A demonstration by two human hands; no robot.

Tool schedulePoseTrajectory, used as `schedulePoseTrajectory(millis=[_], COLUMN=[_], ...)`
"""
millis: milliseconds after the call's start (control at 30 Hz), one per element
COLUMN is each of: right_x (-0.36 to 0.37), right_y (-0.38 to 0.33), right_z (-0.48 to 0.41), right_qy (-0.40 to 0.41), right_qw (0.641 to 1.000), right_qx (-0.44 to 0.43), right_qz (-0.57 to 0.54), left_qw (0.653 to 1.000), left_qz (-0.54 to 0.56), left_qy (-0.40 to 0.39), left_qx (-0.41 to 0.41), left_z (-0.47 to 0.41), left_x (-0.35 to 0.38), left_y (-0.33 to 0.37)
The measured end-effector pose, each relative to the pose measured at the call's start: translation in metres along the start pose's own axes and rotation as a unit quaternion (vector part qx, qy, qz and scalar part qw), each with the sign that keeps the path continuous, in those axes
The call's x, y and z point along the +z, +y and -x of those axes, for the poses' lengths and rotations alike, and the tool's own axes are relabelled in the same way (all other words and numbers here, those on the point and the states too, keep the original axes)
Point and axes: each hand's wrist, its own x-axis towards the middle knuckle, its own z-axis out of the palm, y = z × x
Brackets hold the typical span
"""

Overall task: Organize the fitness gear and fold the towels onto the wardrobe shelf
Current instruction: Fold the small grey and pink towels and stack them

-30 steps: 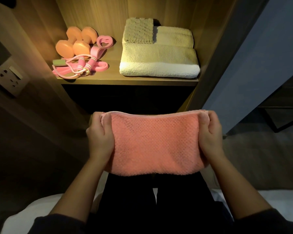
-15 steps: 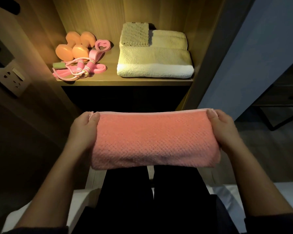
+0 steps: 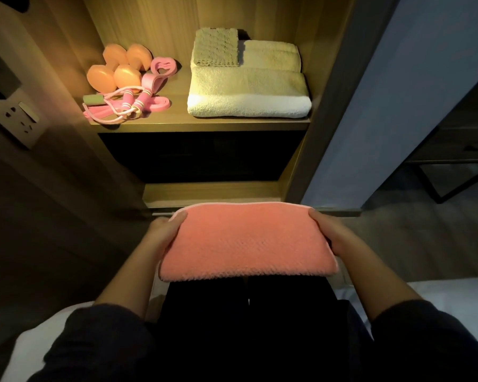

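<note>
A folded pink towel [image 3: 246, 241] lies flat over my lap. My left hand [image 3: 163, 234] grips its left edge, thumb on top. My right hand [image 3: 333, 232] grips the right edge the same way. On the lit wardrobe shelf [image 3: 177, 123] above, a big white towel [image 3: 249, 96] carries a cream towel [image 3: 271, 55] and a small grey-green towel [image 3: 215, 46]. To the shelf's left sit two orange dumbbells [image 3: 116, 70], a pink jump rope [image 3: 127, 104] and a pink resistance band [image 3: 160, 70].
A dark lower compartment [image 3: 199, 155] opens beneath the shelf, with a wooden base ledge [image 3: 210, 193] below it. A wall socket plate [image 3: 20, 119] is on the left panel. A grey door panel [image 3: 398, 106] stands at right. White bedding [image 3: 425, 293] lies under me.
The pink towel has dropped from being held up to lying flat on my lap, and it looks narrower. Both hands stayed on its ends. The view tilted, showing more of the wardrobe.
</note>
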Motion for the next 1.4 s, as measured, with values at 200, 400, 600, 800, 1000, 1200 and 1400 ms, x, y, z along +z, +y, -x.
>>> schedulePoseTrajectory(millis=[200, 400, 600, 800, 1000, 1200, 1400], right_x=[-0.010, 0.010, 0.001, -0.016, -0.001, -0.012, -0.006], right_y=[0.009, 0.006, 0.009, 0.012, 0.019, 0.010, 0.034], right_z=[0.017, 0.013, 0.003, 0.022, 0.036, 0.034, 0.036], right_qy=[-0.070, 0.114, 0.141, -0.084, 0.068, 0.113, 0.081], right_qw=[0.995, 0.952, 0.934, 0.995, 0.976, 0.949, 0.957], right_qx=[0.054, -0.215, -0.205, 0.053, -0.094, -0.204, -0.163], right_qz=[-0.037, 0.185, 0.255, -0.028, 0.185, 0.210, 0.227], left_qw=[0.985, 0.982, 0.978, 0.994, 0.994, 0.985, 0.988], left_qz=[0.017, -0.120, -0.125, 0.005, -0.108, -0.078, -0.121], left_qy=[-0.128, 0.074, 0.086, -0.071, -0.014, 0.056, 0.054], left_qx=[-0.115, 0.125, 0.145, -0.080, 0.031, 0.144, 0.085], left_z=[0.024, 0.026, 0.016, 0.016, 0.025, 0.034, 0.036], left_x=[-0.021, -0.009, -0.012, -0.028, -0.015, -0.036, -0.034], left_y=[-0.010, -0.004, -0.014, -0.027, -0.029, -0.028, -0.053])
